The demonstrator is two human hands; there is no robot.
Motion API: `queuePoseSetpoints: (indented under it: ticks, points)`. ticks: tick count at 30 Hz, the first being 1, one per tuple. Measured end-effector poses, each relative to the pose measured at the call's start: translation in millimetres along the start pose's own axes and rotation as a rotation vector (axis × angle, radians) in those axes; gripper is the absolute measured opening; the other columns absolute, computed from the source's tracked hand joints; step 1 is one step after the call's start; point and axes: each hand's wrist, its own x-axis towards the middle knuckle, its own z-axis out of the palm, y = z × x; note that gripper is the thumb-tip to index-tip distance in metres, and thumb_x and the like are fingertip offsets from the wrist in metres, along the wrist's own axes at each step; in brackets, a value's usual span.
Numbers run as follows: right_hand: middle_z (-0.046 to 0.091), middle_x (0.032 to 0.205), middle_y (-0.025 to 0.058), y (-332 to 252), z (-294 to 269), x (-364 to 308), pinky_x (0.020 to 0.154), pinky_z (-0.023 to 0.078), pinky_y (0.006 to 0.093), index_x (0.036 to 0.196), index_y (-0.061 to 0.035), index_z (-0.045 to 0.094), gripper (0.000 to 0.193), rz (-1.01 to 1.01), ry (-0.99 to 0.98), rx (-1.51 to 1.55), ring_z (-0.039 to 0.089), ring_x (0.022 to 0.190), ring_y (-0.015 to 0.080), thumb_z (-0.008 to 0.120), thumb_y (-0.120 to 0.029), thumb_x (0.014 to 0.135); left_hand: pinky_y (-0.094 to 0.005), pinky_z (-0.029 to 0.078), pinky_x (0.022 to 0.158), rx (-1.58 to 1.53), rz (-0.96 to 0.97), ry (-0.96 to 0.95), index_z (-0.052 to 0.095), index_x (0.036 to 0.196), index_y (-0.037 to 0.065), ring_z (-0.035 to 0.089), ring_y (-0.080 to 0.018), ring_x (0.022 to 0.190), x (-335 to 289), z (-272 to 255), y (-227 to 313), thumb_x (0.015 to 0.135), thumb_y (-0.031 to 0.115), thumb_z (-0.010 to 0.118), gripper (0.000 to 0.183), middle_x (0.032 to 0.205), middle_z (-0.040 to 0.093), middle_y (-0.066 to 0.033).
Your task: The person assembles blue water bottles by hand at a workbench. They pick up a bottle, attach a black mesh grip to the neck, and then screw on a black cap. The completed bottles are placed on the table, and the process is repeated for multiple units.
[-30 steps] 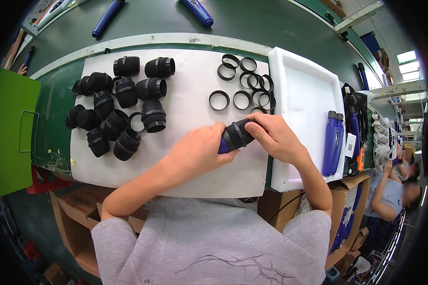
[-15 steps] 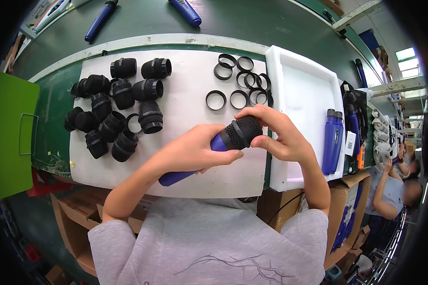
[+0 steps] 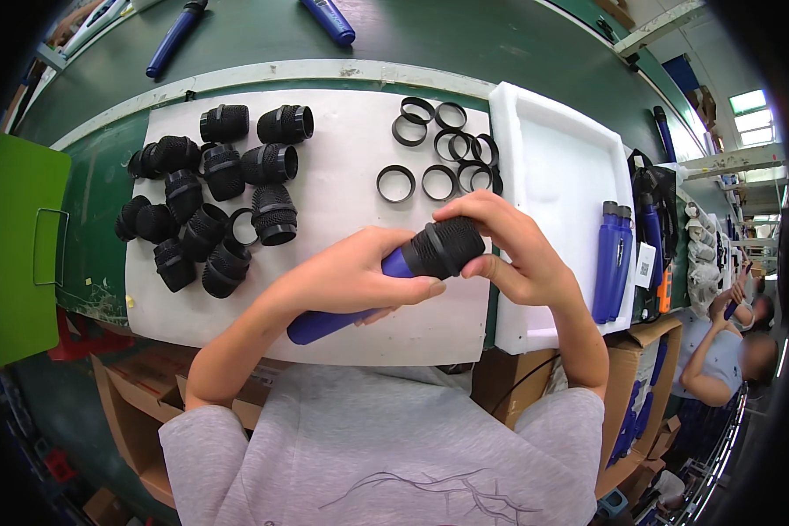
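A blue microphone point(image 3: 333, 324) with a black mesh grille head point(image 3: 445, 249) lies slantwise across my two hands, its head pointing up and to the right. Wrapped around the blue body just below the head is my left hand point(image 3: 359, 276). My right hand point(image 3: 513, 250) grips the grille head between thumb and fingers. Beyond the hands, several black rings point(image 3: 396, 183) lie loose on the white sheet point(image 3: 342, 149). To the left on the same sheet, several black grille heads point(image 3: 223, 171) sit in a cluster, with a single ring point(image 3: 244, 226) among them.
A white foam tray point(image 3: 557, 149) stands at the right, with blue microphone bodies point(image 3: 612, 263) in its right side. Two blue microphones point(image 3: 175, 39) lie on the far green surface. A green bin point(image 3: 22, 254) is at far left, cardboard boxes point(image 3: 140, 386) below. Another person point(image 3: 710, 351) works at right.
The microphone and my left hand have shifted very slightly left. Both hands keep their hold. At the right, the other person's hands have moved a little.
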Motion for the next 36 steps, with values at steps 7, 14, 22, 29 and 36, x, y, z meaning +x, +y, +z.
queuePoseSetpoints:
  ticks: [7, 14, 22, 29, 36]
  points:
    - [0.063, 0.122, 0.0129, -3, -2, -1, 0.095, 0.052, 0.0403, 0.131, -0.0035, 0.058, 0.056, -0.055, 0.005, 0.044, 0.061, 0.111, 0.0313, 0.075, -0.001, 0.078, -0.0258, 0.044, 0.042, -0.083, 0.017, -0.066, 0.062, 0.091, 0.001, 0.055, -0.0101, 0.043, -2, 0, 0, 0.090, 0.028, 0.070, 0.028, 0.057, 0.057, -0.0019]
    - [0.065, 0.122, 0.0121, 3, 2, 0, 0.096, 0.054, 0.0407, 0.127, -0.0043, 0.062, 0.054, -0.129, 0.035, 0.174, 0.063, 0.114, 0.0296, 0.076, -0.002, 0.076, -0.0265, 0.044, 0.043, -0.188, -0.033, -0.155, 0.061, 0.105, -0.003, 0.056, -0.0107, 0.047, -4, -2, -1, 0.089, 0.022, 0.067, 0.030, 0.062, 0.059, -0.0036]
    - [0.067, 0.121, 0.0158, -8, -1, -2, 0.096, 0.054, 0.0409, 0.124, -0.0014, 0.065, 0.051, -0.179, 0.046, 0.325, 0.065, 0.113, 0.0314, 0.079, -0.005, 0.075, -0.0264, 0.045, 0.044, -0.483, 0.018, -0.526, 0.061, 0.101, -0.002, 0.055, -0.0107, 0.045, -4, -6, -11, 0.096, 0.035, 0.065, 0.037, 0.064, 0.058, -0.0033]
    - [0.063, 0.114, 0.0129, -8, -11, -2, 0.089, 0.054, 0.0394, 0.127, -0.0032, 0.064, 0.055, -0.123, -0.021, -0.042, 0.064, 0.102, 0.0295, 0.078, -0.003, 0.074, -0.0262, 0.044, 0.043, -0.180, -0.015, -0.136, 0.061, 0.090, 0.001, 0.055, -0.0104, 0.045, 0, 7, -5, 0.091, 0.032, 0.070, 0.032, 0.058, 0.057, -0.0024]
    - [0.063, 0.113, 0.0127, 1, -5, -4, 0.088, 0.054, 0.0383, 0.128, -0.0032, 0.063, 0.057, -0.055, -0.015, 0.034, 0.064, 0.102, 0.0285, 0.079, -0.002, 0.074, -0.0259, 0.044, 0.043, -0.132, -0.021, -0.105, 0.061, 0.090, 0.000, 0.055, -0.0103, 0.045, 0, 7, -3, 0.089, 0.030, 0.071, 0.031, 0.060, 0.057, -0.0023]
